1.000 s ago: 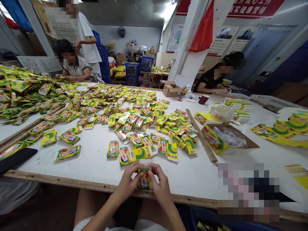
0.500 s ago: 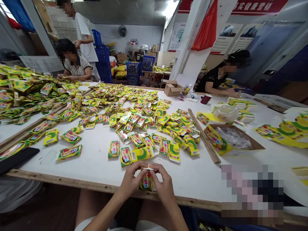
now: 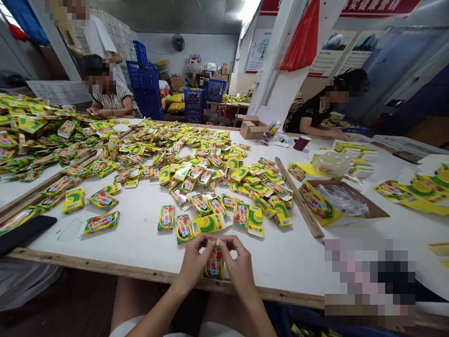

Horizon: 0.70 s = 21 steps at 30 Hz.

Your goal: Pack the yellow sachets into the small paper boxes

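Observation:
A small yellow and green packet (image 3: 214,263) stands upright between my two hands at the near edge of the white table (image 3: 140,238). My left hand (image 3: 194,263) pinches its left top corner, fingers curled. On the other side, my right hand (image 3: 239,265) grips the right top corner the same way. Just beyond my hands lies a row of similar packets (image 3: 210,223), and a wide heap of them (image 3: 196,164) spreads across the middle of the table.
A wooden strip (image 3: 297,196) lies diagonally right of the heap, beside an open cardboard box (image 3: 345,201) with clear wrappers. A black flat object (image 3: 21,232) rests at the left edge. Two people sit at the far side, left (image 3: 105,93) and right (image 3: 322,112).
The white tab at the packet's top is no longer visible; my fingers have closed together over the top. The standing person at the back left has shifted out of view.

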Each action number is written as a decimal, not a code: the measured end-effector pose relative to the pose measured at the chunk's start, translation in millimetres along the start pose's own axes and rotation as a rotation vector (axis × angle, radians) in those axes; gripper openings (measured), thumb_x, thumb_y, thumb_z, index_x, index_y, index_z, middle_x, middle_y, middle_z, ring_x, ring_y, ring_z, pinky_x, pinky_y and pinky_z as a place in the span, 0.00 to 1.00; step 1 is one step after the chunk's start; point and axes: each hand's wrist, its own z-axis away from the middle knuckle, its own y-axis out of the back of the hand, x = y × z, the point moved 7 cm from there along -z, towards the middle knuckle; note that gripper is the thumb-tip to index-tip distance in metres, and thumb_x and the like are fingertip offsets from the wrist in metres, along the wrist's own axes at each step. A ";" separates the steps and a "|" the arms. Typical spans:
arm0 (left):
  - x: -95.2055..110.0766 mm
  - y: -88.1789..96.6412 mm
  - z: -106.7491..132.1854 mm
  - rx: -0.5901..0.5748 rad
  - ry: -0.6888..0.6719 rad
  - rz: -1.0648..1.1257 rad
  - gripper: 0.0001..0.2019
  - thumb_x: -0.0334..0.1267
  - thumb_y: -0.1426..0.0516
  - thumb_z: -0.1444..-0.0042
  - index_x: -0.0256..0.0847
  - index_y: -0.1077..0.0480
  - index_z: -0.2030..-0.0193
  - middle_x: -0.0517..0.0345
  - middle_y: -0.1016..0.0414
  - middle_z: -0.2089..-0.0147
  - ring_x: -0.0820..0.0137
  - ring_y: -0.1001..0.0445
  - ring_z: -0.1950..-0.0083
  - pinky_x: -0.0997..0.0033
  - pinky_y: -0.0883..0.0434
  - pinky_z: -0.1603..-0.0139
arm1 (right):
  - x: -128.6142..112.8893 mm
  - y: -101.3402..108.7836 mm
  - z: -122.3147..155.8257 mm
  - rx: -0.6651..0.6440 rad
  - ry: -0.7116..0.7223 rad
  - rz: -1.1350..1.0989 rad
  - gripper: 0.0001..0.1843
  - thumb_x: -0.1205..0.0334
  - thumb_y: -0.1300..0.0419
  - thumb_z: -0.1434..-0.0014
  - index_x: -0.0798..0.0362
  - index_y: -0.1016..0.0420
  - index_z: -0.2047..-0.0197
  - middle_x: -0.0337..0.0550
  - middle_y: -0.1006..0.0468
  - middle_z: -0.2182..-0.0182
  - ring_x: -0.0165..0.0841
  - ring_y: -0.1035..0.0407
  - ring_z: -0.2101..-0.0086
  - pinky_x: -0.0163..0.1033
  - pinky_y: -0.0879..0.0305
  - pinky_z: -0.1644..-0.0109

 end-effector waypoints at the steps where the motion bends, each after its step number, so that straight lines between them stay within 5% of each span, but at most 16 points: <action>1: -2.0 0.7 0.5 -0.011 0.001 0.012 0.13 0.45 0.43 0.43 0.36 0.28 0.61 0.55 0.26 0.64 0.70 0.29 0.63 0.73 0.33 0.60 | 1.6 -0.8 0.8 -0.015 -0.004 -0.022 0.12 0.54 0.44 0.39 0.55 0.29 0.63 0.44 0.24 0.68 0.34 0.31 0.67 0.36 0.35 0.61; 8: -11.8 2.4 1.8 -0.047 0.046 0.082 0.15 0.47 0.42 0.44 0.35 0.29 0.60 0.56 0.29 0.67 0.70 0.32 0.64 0.73 0.35 0.60 | 8.7 -5.2 -1.4 -0.051 -0.054 -0.150 0.13 0.53 0.43 0.40 0.56 0.29 0.64 0.44 0.25 0.69 0.34 0.30 0.67 0.36 0.34 0.62; 15: -8.8 -21.1 11.7 0.277 0.103 0.230 0.14 0.50 0.50 0.39 0.40 0.36 0.60 0.57 0.33 0.62 0.71 0.32 0.58 0.73 0.34 0.54 | 0.5 -10.3 -1.8 0.020 -0.099 -0.154 0.13 0.54 0.44 0.41 0.56 0.29 0.66 0.44 0.25 0.70 0.34 0.30 0.68 0.36 0.35 0.63; 21: -5.3 -22.4 18.9 0.124 0.020 0.101 0.13 0.46 0.50 0.37 0.40 0.35 0.56 0.55 0.30 0.59 0.70 0.31 0.57 0.72 0.35 0.52 | 9.2 -3.9 10.1 -0.030 -0.073 -0.174 0.12 0.54 0.43 0.39 0.55 0.28 0.62 0.44 0.24 0.66 0.33 0.30 0.65 0.35 0.34 0.60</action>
